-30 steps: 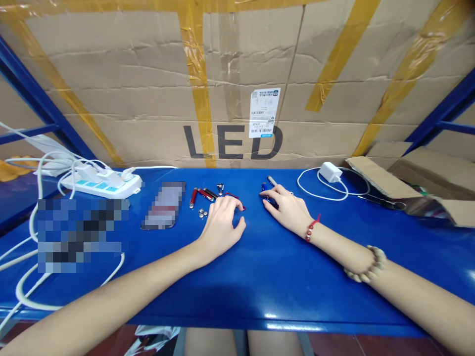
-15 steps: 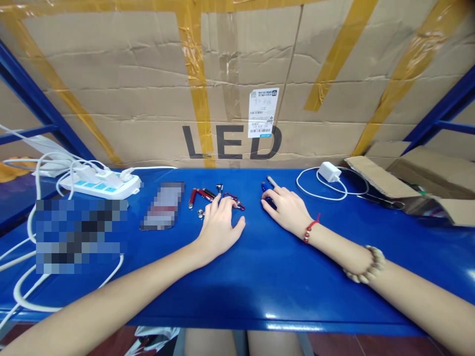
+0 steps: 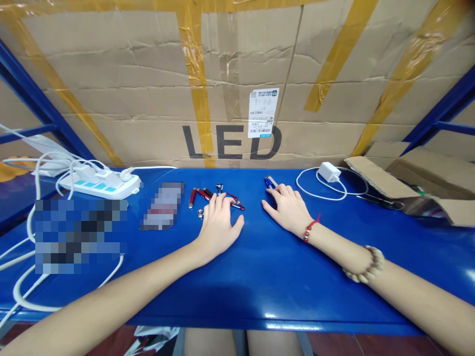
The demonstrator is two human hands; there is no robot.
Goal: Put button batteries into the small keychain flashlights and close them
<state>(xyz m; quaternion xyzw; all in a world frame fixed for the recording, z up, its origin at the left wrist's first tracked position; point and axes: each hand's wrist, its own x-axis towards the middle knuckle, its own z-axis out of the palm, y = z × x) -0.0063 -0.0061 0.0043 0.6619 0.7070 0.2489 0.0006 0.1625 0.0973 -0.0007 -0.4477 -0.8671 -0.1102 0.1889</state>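
My left hand (image 3: 219, 220) rests on the blue table with fingers spread and thumb apart. Its fingertips lie at the edge of a group of small parts: a dark red metal tube (image 3: 192, 198), another red tube (image 3: 203, 194), a black one (image 3: 208, 192) and a red-rimmed clip (image 3: 239, 204). Small silver round pieces (image 3: 201, 213) are left of that hand. My right hand (image 3: 290, 206) lies palm down, fingers over a blue pen-like tube (image 3: 268, 183) and a silver one (image 3: 272, 180) side by side; its thumb stands apart. The fingers partly hide both tubes.
A phone with a blurred screen (image 3: 163, 205) and a white power strip (image 3: 107, 184) with cables are to the left. At the right are a white charger (image 3: 329, 172) with its cord, scissors-like metal handles (image 3: 397, 204) and an open carton (image 3: 423, 193). A large cardboard box (image 3: 148, 99) stands behind.
The blue tube has shifted away from me and lies alongside the silver tube. My right fingers have drawn together slightly. My left hand has hardly moved.
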